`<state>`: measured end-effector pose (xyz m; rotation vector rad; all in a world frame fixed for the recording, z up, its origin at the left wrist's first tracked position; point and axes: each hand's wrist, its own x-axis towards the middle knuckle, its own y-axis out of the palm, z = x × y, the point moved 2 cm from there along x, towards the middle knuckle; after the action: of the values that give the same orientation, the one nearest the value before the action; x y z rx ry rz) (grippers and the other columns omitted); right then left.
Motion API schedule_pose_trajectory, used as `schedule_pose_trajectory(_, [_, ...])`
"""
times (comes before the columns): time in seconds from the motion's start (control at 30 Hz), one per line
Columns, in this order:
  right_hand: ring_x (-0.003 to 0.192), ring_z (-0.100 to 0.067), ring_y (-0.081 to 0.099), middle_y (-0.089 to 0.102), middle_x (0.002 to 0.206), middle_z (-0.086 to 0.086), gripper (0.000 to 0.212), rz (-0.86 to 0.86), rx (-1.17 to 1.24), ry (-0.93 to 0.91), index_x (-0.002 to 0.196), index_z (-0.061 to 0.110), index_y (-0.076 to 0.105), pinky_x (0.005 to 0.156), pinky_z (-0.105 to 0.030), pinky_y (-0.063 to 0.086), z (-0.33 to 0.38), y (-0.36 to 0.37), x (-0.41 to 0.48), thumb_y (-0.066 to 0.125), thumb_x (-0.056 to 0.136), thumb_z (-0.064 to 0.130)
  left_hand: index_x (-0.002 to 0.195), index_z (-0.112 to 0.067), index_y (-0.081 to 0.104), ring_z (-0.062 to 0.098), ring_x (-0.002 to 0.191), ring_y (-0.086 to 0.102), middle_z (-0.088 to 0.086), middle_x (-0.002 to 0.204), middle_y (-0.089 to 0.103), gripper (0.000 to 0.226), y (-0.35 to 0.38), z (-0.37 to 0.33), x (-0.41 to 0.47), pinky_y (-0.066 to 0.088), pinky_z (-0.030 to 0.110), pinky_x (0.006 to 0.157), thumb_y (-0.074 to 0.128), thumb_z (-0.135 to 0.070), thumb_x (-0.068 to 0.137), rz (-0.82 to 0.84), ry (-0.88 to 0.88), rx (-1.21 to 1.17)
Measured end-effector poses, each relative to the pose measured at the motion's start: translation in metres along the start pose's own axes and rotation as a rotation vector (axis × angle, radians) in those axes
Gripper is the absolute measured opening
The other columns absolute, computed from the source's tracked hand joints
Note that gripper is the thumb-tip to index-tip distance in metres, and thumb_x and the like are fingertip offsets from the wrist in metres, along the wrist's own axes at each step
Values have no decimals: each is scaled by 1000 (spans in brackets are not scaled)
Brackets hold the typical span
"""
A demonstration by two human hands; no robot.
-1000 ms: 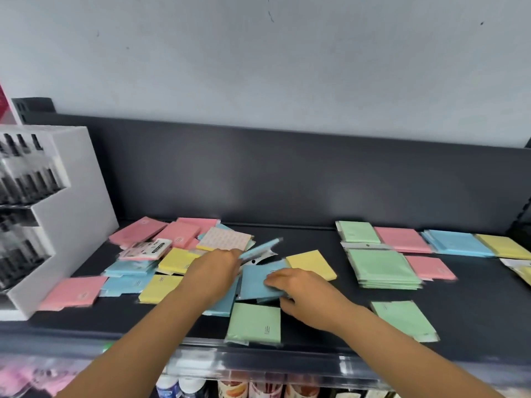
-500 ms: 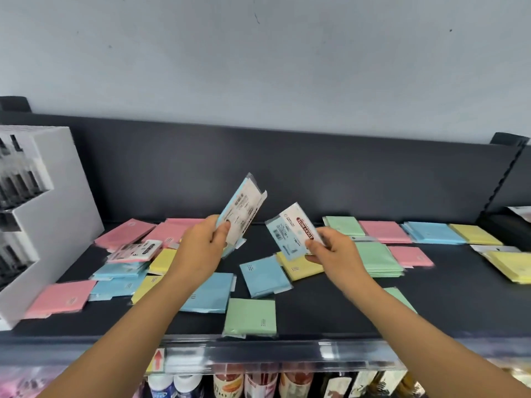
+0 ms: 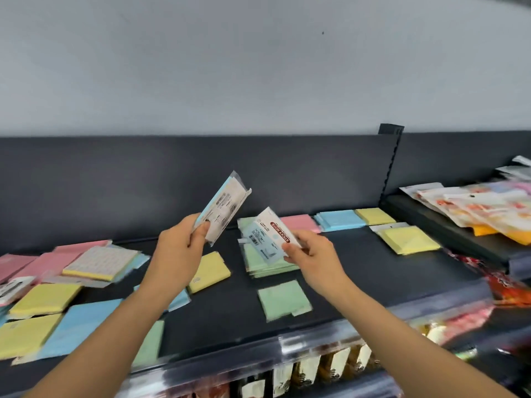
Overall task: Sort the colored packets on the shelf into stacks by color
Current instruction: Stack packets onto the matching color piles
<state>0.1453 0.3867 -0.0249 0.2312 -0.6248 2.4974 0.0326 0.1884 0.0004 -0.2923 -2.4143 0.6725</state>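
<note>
Head-worn camera view down onto a dark shelf (image 3: 359, 271) strewn with coloured packets. The picture's left edge cuts off a mixed heap (image 3: 57, 282) of pink, yellow and blue packets, and blur there prevents a full count, though at least three yellow ones show. The left forearm covers part of a flat blue packet (image 3: 83, 323) and a green packet (image 3: 149, 343) near the shelf's front edge. A green stack (image 3: 258, 262) at the middle is half hidden behind what the right hand holds. Two hands are raised above the shelf, each grasping one packet: the left hand (image 3: 175, 251) pinches a tilted blue packet (image 3: 222, 208) between thumb and fingers, printed back showing, and the right hand (image 3: 313, 254) pinches a labelled blue packet (image 3: 267, 235) reading "STICKY NOTE" by its corner. One loose green packet (image 3: 283, 300) lies in front of the green stack, and one yellow packet (image 3: 209, 271) lies just beside the left wrist. Along the back sit one pink pile (image 3: 300, 222), one blue pile (image 3: 339, 219) and one yellow pile (image 3: 373, 215), with a second yellow pile (image 3: 408, 239) nearer. Printed pouches (image 3: 474, 208) on a neighbouring shelf at right are too blurred to read
</note>
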Motion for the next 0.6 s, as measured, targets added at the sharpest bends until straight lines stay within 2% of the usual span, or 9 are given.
schedule_pose_trajectory(0.07, [90, -29, 66, 70, 100, -7, 19, -2, -61, -38, 108, 13, 66, 79, -51, 55, -13, -23, 2, 57, 92, 13, 113, -21, 59, 23, 79, 64, -1, 97, 67, 23, 22, -15, 3, 51, 37, 64, 41, -26, 98, 10, -1, 8])
schedule_pose_trajectory(0.13, [90, -26, 66, 70, 99, -5, 19, 1, -99, -70, 108, 14, 66, 79, -46, 55, -30, -56, 6, 58, 91, 14, 114, -19, 59, 23, 83, 65, -3, 99, 66, 24, 54, -36, 6, 53, 40, 70, 42, -26, 98, 18, -4, -6])
schedule_pose_trajectory(0.2, [82, -17, 65, 70, 96, 0, 20, 16, -161, -106, 110, 15, 66, 74, -28, 55, -46, -88, 13, 57, 92, 15, 115, -17, 59, 25, 84, 65, -2, 98, 66, 25, 83, -55, 8, 51, 41, 71, 43, -24, 98, 5, -23, -9])
schedule_pose_trajectory(0.23, [74, -10, 62, 69, 93, 3, 22, 29, -212, -136, 111, 15, 66, 66, -15, 49, -54, -107, 17, 58, 92, 15, 116, -17, 59, 25, 84, 65, -1, 97, 66, 26, 101, -65, 9, 51, 41, 70, 43, -24, 98, 2, -34, -13])
schedule_pose_trajectory(0.33, [65, 2, 53, 64, 86, 9, 27, 101, -396, -230, 116, 17, 67, 61, -5, 37, -79, -154, 29, 57, 91, 12, 113, -14, 60, 27, 83, 66, 3, 98, 66, 25, 149, -87, 8, 51, 42, 71, 43, -24, 97, 11, -84, -27])
schedule_pose_trajectory(0.4, [84, -5, 62, 70, 101, 4, 32, 162, -488, -250, 120, 20, 65, 75, -6, 39, -94, -175, 37, 54, 91, 10, 105, -12, 61, 30, 81, 66, 6, 93, 67, 22, 171, -97, 6, 50, 43, 70, 44, -23, 97, 9, -101, 3])
schedule_pose_trajectory(0.47, [110, -16, 61, 65, 123, 0, 35, 208, -568, -283, 124, 20, 62, 97, -17, 40, -110, -192, 46, 51, 92, 9, 100, -11, 61, 30, 80, 65, 7, 88, 68, 20, 186, -106, 5, 49, 39, 67, 45, -22, 97, -14, -111, 44])
schedule_pose_trajectory(0.5, [116, -19, 58, 62, 127, -1, 36, 237, -617, -301, 126, 20, 60, 103, -24, 40, -117, -198, 51, 49, 93, 9, 100, -11, 61, 29, 80, 65, 6, 86, 68, 20, 191, -111, 4, 48, 35, 66, 45, -21, 97, -28, -114, 56])
schedule_pose_trajectory(0.6, [115, -27, 57, 59, 130, -6, 40, 346, -842, -338, 129, 21, 56, 97, -37, 45, -134, -205, 66, 43, 93, 8, 105, -18, 62, 23, 77, 64, 1, 81, 66, 19, 203, -120, 3, 45, 28, 64, 44, -21, 97, -39, -121, 61])
